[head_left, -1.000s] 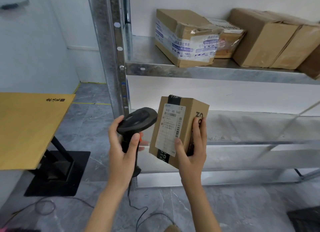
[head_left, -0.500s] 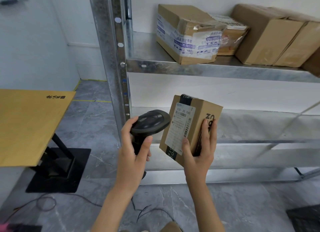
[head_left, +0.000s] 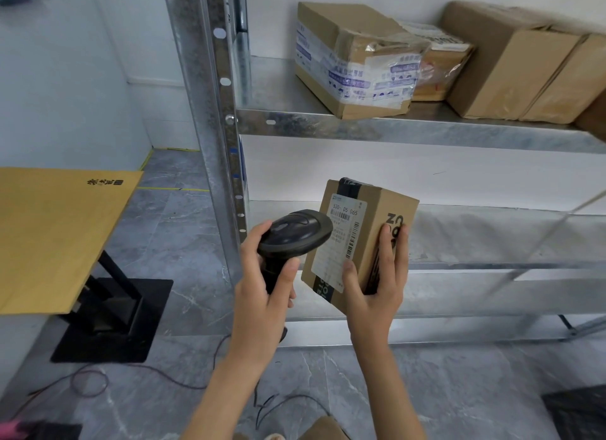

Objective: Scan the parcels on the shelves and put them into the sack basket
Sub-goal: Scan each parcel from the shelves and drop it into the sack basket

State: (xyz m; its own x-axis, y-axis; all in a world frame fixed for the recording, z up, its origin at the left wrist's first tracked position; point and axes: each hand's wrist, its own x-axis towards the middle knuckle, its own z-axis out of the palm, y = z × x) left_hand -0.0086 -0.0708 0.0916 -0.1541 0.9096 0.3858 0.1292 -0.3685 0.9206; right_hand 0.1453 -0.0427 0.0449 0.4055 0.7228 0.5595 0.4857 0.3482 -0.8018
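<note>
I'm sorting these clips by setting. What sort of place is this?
Probably a parcel depot or stockroom: a galvanised steel shelf rack bears taped brown cardboard parcels, and the left hand aims a black handheld barcode scanner at a small labelled cardboard box in the right hand.

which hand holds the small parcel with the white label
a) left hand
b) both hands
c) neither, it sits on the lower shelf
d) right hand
d: the right hand has its thumb on the label face and fingers round the side of the small parcel, held clear of the shelf, while the left hand holds only the black scanner.
</note>
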